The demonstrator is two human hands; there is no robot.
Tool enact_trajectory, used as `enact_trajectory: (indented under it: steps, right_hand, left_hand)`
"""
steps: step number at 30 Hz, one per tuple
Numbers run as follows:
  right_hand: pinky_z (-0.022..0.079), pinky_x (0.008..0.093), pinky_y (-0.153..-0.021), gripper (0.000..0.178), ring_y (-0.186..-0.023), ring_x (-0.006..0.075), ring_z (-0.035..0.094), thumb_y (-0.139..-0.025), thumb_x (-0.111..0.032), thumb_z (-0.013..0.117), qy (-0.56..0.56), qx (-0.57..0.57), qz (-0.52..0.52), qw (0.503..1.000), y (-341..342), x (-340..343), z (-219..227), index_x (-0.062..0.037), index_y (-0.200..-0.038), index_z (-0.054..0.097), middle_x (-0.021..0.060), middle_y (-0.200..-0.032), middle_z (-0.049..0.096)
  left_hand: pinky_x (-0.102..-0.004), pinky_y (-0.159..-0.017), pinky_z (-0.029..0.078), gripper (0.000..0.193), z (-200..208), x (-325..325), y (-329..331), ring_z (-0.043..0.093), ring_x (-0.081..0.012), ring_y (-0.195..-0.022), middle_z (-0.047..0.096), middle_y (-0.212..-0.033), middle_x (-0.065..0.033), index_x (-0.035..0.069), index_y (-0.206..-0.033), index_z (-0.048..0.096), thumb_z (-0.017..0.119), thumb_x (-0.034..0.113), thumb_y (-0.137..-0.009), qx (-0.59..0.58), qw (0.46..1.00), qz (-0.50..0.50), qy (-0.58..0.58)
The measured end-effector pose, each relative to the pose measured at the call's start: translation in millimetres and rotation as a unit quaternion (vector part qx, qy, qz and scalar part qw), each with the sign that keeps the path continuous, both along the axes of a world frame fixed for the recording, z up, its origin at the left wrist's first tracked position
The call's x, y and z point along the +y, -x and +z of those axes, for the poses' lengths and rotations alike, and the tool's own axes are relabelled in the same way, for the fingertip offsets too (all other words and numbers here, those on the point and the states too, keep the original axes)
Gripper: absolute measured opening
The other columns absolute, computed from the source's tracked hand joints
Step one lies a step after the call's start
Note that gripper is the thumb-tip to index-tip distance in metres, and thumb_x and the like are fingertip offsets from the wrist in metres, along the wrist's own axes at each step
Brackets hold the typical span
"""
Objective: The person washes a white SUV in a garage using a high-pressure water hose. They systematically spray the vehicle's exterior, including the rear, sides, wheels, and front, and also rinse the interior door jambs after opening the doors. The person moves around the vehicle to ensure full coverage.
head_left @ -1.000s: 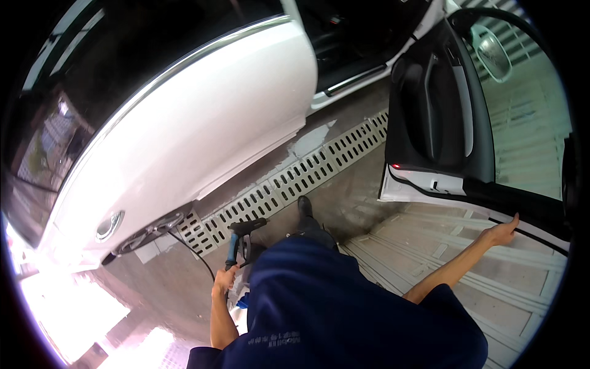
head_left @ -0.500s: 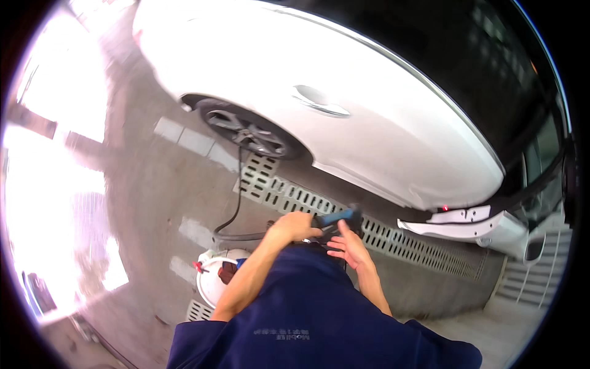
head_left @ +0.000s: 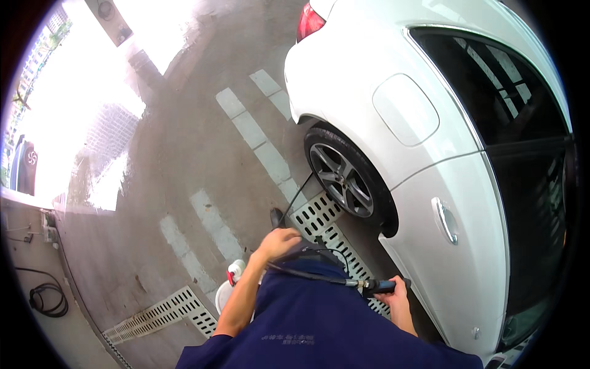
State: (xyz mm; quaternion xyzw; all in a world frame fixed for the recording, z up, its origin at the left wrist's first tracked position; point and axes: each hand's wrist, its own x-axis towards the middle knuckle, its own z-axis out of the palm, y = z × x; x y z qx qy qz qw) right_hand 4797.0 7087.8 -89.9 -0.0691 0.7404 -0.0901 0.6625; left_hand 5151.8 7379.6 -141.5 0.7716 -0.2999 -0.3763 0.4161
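My right hand (head_left: pixel 393 298) is closed around a blue-and-black handheld tool (head_left: pixel 384 286), low beside the white car's rear door. A metal fitting joins the tool to a black hose (head_left: pixel 313 275), which crosses the front of my dark blue shirt to the left. My left hand (head_left: pixel 281 242) is bent over this hose, back of the hand up, fingertips partly hidden. Beyond that hand, a thin black line (head_left: pixel 298 197) leads up to the rear wheel (head_left: pixel 344 178). The tool's far end is hard to make out.
The white car (head_left: pixel 418 184) stands close on my right. Slotted drain grates (head_left: pixel 316 212) run past its rear wheel. A white bucket (head_left: pixel 224 295) with a red-and-white fitting is by my left forearm. A coiled black hose (head_left: pixel 49 299) hangs on the wall at far left.
My view has turned toward the car's rear. The hands, together at the tool before, are now apart: left along the hose, right gripping the tool beside the door.
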Motion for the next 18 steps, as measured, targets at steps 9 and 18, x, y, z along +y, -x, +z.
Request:
enact_trajectory:
  steps: [9, 18]
  right_hand:
    - [0.042, 0.0727, -0.098, 0.040, -0.101, 0.0425, 0.057, -0.073, -0.015, 0.062, -0.055, -0.005, -0.059, 0.997, -256.5, 43.4, -25.5, -0.0016, -0.102, 0.038, 0.0202, -0.109, 0.048]
    - [0.051, 0.0535, -0.095, 0.056, -0.101, 0.0440, 0.062, -0.065, -0.020, 0.054, -0.072, -0.112, 0.081, 0.988, -533.0, 43.6, -97.3, 0.0155, -0.108, 0.050, 0.0261, -0.105, 0.061]
  left_hand:
    - [-0.0391, -0.086, 0.047, 0.047, -38.2, 171.5, -220.3, 0.065, -0.0315, -0.093, 0.071, -0.093, -0.0181, -0.002, -0.092, 0.069, 0.044, 0.038, -0.093, 0.126, 0.953, 0.152, -0.231]
    - [-0.0433, -0.078, 0.043, 0.036, 118.2, 179.1, -611.7, 0.053, -0.0350, -0.074, 0.055, -0.068, -0.0149, 0.002, -0.066, 0.056, 0.049, 0.024, -0.094, -0.222, 0.960, -0.067, 0.154]
